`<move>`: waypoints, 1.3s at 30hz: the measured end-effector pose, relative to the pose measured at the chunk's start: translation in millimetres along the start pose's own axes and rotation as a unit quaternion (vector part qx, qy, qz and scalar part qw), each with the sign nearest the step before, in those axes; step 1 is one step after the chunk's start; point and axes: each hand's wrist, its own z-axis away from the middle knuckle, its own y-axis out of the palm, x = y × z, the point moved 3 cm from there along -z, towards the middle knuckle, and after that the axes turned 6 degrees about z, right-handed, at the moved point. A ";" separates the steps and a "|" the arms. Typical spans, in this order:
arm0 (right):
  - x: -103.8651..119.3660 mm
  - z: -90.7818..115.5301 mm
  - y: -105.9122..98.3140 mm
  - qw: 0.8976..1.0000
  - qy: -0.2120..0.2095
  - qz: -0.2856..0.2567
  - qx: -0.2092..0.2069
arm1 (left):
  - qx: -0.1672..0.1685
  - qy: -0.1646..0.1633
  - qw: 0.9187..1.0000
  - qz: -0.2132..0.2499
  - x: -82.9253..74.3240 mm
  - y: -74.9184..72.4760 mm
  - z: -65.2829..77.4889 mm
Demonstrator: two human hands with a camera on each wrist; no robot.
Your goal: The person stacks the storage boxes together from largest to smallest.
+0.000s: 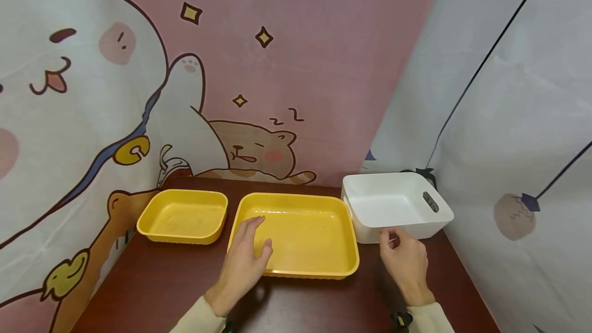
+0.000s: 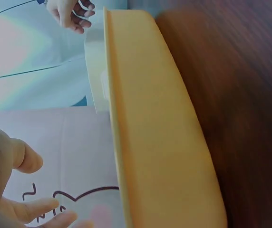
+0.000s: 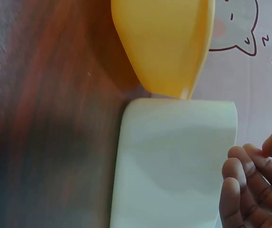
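Note:
My left hand hovers over the left part of the larger yellow tray, thumb and fingers spread, with nothing in its grasp. In the left wrist view, that hand's thumb and fingers stand apart above the tray's rim. By the front rim of the white bin is my right hand, its fingers loosely bent and no object visible among them. The right wrist view puts these fingers right at the bin's upper edge.
A smaller yellow tray stands at the left on the dark brown table. The bin sits close against the larger tray's right side. Printed cloth rises behind the table and along its sides.

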 end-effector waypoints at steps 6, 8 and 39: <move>-7.0 -11.8 -4.9 0.999 -0.021 -0.014 -0.033 | 0.008 0.012 1.000 0.015 -12.5 12.8 -8.9; -8.8 -15.2 -6.2 0.998 -0.027 -0.022 -0.044 | 0.015 0.013 1.000 0.022 -15.7 17.5 -11.8; -57.3 -77.4 -1.3 0.997 0.037 0.003 0.064 | 0.180 -0.047 0.978 0.097 -56.6 107.2 -54.4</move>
